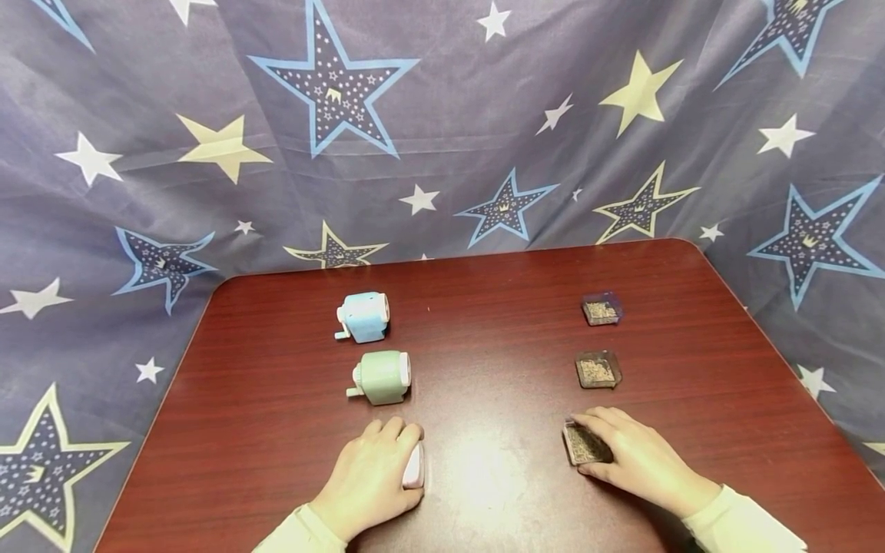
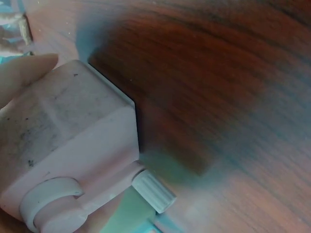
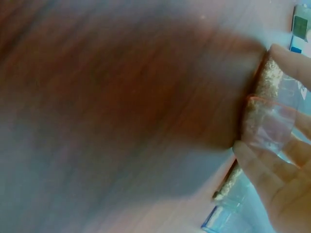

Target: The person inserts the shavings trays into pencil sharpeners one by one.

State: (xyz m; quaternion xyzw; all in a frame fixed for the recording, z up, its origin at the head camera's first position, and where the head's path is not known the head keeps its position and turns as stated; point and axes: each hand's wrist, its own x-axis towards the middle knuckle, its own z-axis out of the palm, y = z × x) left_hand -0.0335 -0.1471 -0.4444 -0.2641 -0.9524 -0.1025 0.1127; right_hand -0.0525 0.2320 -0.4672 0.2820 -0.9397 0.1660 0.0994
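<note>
Star-printed cloth hangs behind the dark red table (image 1: pixel 484 307). At seven o'clock the left hand (image 1: pixel 369 480) curls round a pink sharpener (image 2: pixel 68 150); at five o'clock the right hand (image 1: pixel 632 453) grips a clear tray of shavings (image 1: pixel 584 444), probably lifted, though the view is blurred. Green sharpener (image 1: pixel 382 377), blue sharpener (image 1: pixel 364 316) and two other trays (image 1: pixel 598 370) (image 1: pixel 601 309) lie untouched, apart.

Even, soft room light; a pale glare patch shines on the glossy dark red wooden table (image 1: pixel 484 468). The head view bends outward at its edges. Both wrist views are blurred, colour-tinted and shadowed.
</note>
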